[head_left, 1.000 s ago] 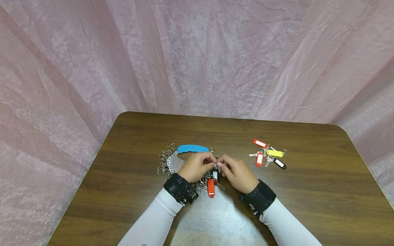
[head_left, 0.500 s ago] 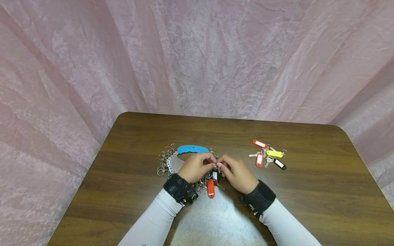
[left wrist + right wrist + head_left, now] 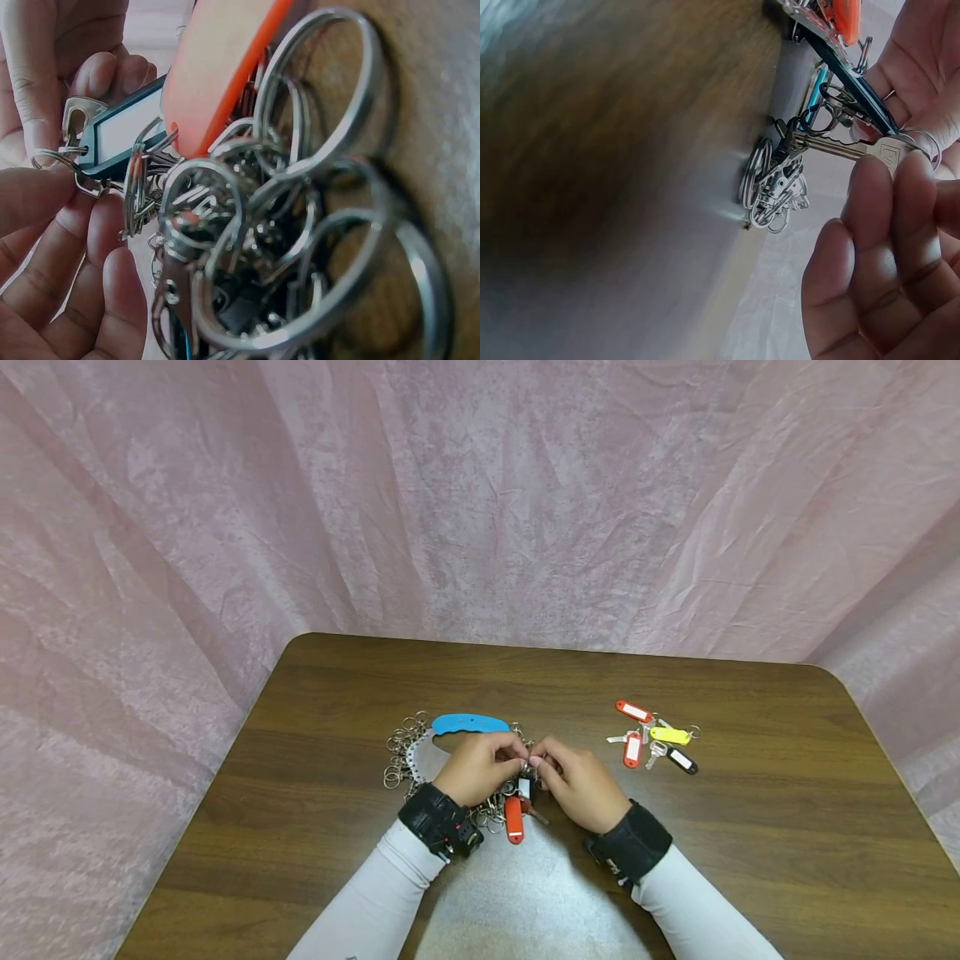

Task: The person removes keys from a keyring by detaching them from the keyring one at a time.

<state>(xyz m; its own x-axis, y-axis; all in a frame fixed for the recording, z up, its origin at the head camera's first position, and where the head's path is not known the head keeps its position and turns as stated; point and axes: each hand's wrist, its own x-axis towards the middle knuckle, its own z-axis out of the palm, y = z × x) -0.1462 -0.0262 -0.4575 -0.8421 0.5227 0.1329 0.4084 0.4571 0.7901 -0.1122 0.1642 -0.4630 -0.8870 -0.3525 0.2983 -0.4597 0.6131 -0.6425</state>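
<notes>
In the head view, my left hand (image 3: 472, 768) and right hand (image 3: 585, 785) meet above a key holder with a blue handle (image 3: 470, 723), a pale curved plate (image 3: 426, 758) and many split rings. The left thumb and fingers pinch a small split ring (image 3: 54, 157), which carries a dark key tag (image 3: 131, 124) with a white label. The right fingers hold a silver key (image 3: 885, 152) by its head, at that ring. An orange-red key tag (image 3: 513, 820) hangs close by. My left hand covers part of the plate, and the fingertips partly hide the ring.
To the right, on the brown wooden table (image 3: 772, 827), lies a group of loose keys with two red tags (image 3: 633, 749), a yellow tag (image 3: 670, 735) and a black tag (image 3: 682, 759). A pink curtain (image 3: 525, 510) hangs behind the table's far edge.
</notes>
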